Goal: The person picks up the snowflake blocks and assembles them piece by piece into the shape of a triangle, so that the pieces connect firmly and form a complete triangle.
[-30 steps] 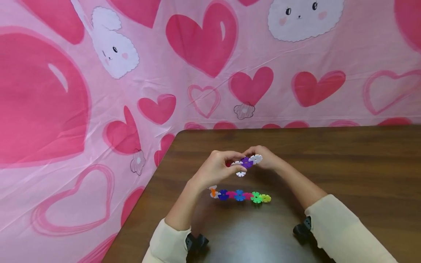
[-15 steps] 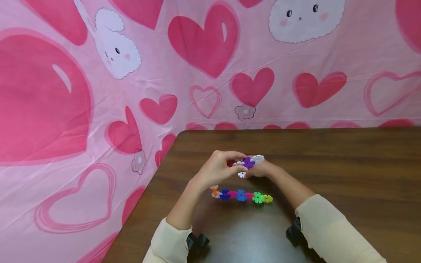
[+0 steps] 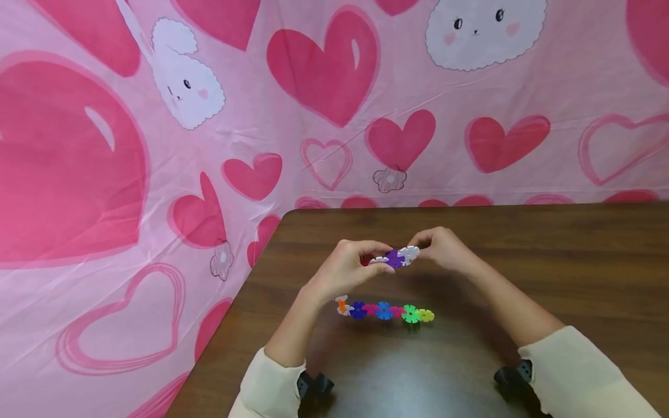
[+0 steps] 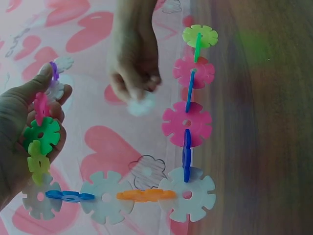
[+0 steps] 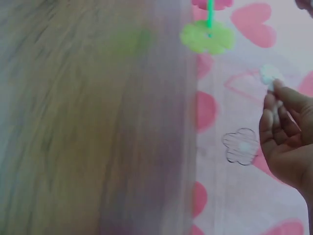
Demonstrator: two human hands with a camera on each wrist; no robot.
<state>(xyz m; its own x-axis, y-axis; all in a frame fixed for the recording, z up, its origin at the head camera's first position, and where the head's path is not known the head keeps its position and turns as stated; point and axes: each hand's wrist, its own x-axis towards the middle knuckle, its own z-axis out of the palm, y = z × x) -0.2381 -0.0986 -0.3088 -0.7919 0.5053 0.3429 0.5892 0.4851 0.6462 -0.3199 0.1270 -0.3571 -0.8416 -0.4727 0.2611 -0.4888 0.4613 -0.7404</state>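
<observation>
My left hand grips a chain of interlocking flower-shaped plastic discs near one end, thumb across a purple disc. In the left wrist view the chain hangs in a U, with pink, green, yellow, white, orange and blue discs. Its other end rises to a yellow-green disc. My right hand is just right of the gripped end and pinches a loose white disc between thumb and fingers. From the head, that disc overlaps the chain's white end.
A brown wooden table lies below, its left edge running close past my left forearm. Behind it hangs a pink heart-print cloth. Black wrist cameras sit under both sleeves.
My right hand came in under the gripped end, then moved back right and away. The white disc seen below my left thumb is gone from there. The left hand stays nearly still.
</observation>
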